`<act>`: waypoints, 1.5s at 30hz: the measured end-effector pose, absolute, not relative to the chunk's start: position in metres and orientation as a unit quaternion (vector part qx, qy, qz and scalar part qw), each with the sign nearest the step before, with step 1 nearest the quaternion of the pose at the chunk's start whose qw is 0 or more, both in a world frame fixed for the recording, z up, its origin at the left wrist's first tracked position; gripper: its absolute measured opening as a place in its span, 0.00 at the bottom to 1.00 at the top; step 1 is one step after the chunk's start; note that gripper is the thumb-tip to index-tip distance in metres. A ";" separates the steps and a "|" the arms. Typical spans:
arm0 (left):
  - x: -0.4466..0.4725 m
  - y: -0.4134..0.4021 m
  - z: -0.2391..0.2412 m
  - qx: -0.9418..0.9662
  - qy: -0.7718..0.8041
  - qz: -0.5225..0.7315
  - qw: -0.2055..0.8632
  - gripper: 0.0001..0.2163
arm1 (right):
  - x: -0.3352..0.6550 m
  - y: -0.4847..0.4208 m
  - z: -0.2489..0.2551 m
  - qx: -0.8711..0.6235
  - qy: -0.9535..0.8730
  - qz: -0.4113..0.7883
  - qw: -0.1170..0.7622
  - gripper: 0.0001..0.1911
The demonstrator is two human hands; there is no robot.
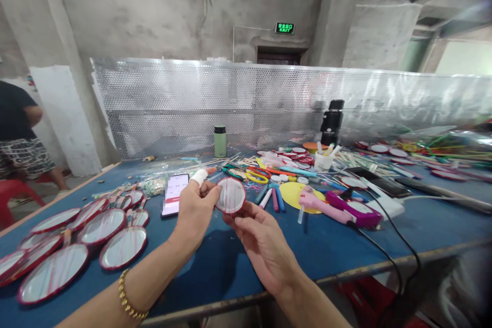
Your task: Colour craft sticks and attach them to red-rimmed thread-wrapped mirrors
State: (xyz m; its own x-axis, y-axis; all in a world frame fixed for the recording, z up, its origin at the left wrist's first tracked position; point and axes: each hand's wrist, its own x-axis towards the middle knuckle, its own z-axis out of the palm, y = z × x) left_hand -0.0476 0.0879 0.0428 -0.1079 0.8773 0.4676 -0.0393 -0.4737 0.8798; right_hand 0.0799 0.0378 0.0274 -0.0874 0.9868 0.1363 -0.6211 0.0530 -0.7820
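A small round disc (231, 196) with a red rim and a pale, pink-streaked face is held up over the blue table. My left hand (195, 207), with a white wrap on one finger, pinches its left edge between thumb and fingers. From the lower right, my right hand (263, 243) grips the same disc at its bottom edge. Larger red-rimmed discs (103, 225) lie in a loose pile on the left. Just behind my left hand is a phone (176, 195) with a lit screen.
A pink glue gun (323, 205) with a black cable lies on the right, near several markers (274, 199) and a yellow disc (292, 192). Behind stand a green bottle (220, 142), a black flask (332, 123) and a perforated metal screen (184, 102). A person (19, 123) is at far left.
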 end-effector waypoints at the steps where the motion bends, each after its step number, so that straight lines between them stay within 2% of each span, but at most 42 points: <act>1: -0.047 0.088 0.043 0.566 0.371 0.645 0.354 0.20 | 0.080 0.038 0.027 -0.248 -0.358 0.643 0.630 0.19; 29: -0.046 0.094 0.036 0.572 0.376 0.651 0.328 0.17 | 0.067 0.033 0.029 -0.209 -0.297 0.639 0.679 0.18; 40: -0.042 0.087 0.043 0.564 0.377 0.629 0.379 0.23 | 0.073 0.043 0.028 -0.177 -0.292 0.628 0.699 0.18; 45: -0.044 0.086 0.046 0.574 0.365 0.623 0.387 0.23 | 0.089 0.048 0.033 -0.259 -0.341 0.565 0.705 0.14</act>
State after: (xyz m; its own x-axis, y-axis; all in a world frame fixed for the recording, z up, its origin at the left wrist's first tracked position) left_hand -0.0438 0.0865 0.0458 -0.0417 0.9009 0.4320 -0.0635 -0.4339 0.8987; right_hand 0.0894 0.0484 0.0331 0.1279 0.9738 0.1880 -0.6201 0.2265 -0.7511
